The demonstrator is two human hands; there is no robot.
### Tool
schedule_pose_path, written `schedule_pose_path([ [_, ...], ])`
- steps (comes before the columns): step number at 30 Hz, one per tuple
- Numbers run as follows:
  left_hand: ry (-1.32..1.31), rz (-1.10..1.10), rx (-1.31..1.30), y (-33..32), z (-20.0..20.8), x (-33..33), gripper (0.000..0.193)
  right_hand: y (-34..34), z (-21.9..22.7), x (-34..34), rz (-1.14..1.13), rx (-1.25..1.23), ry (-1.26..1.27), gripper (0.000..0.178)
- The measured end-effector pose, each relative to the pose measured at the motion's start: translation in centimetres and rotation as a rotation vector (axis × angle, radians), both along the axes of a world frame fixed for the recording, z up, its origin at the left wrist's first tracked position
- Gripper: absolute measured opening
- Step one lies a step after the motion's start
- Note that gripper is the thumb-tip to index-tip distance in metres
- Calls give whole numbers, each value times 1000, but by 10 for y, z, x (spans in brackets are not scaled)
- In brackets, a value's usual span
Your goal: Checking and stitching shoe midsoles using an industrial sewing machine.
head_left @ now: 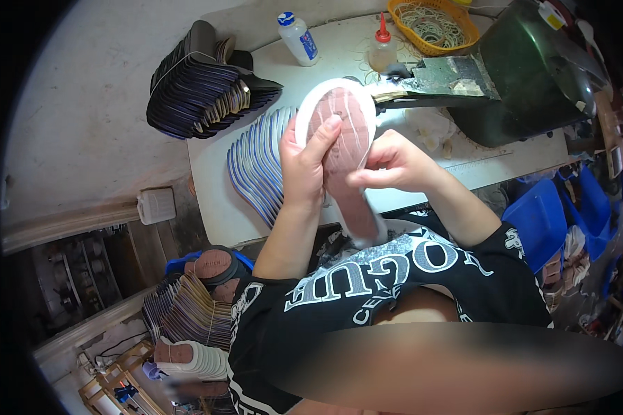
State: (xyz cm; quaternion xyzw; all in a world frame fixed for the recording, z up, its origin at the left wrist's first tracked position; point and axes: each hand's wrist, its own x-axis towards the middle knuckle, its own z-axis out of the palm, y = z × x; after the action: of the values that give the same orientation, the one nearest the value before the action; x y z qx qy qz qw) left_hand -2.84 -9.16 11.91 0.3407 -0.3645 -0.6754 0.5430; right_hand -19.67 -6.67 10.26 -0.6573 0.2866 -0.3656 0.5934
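Note:
A shoe sole (346, 149) with a brownish-pink face and a white rim is tilted up above the table, its narrow end near my shirt. My left hand (304, 162) grips it by the left edge, thumb pressed on its face. Thin pale lines run along that face; I cannot tell whether they are strands or marks. At the sole's right edge my right hand (393, 166) has its fingers curled in a pinch. What sits between those fingertips is too small to make out. Behind my left hand stands a row of white-and-blue soles (253, 173) on the table.
A strapped stack of dark soles (201, 97) lies at the back left. Beyond are a white bottle (298, 40), a red-tipped squeeze bottle (382, 48) and a yellow basket (432, 48) of rubber bands. A dark green machine-like casing (526, 76) and blue bins (536, 221) are at right.

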Motion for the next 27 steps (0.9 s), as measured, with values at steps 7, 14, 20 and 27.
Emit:
schedule_pose_path([
  [7, -148, 144, -251, -1, 0, 1, 40, 2, 11, -1, -187, -126, 76, 14],
  [14, -331, 1, -261, -1, 4, -8, 69, 4, 13, -6, -248, -173, 157, 17],
  [20, -65, -135, 30, -8, 12, -12, 61, -2, -5, -16, 106, 440, -158, 15],
  [27, -453, 82, -292, -25, 4, -19, 55, 0, 6, -7, -195, 265, 42, 28],
])
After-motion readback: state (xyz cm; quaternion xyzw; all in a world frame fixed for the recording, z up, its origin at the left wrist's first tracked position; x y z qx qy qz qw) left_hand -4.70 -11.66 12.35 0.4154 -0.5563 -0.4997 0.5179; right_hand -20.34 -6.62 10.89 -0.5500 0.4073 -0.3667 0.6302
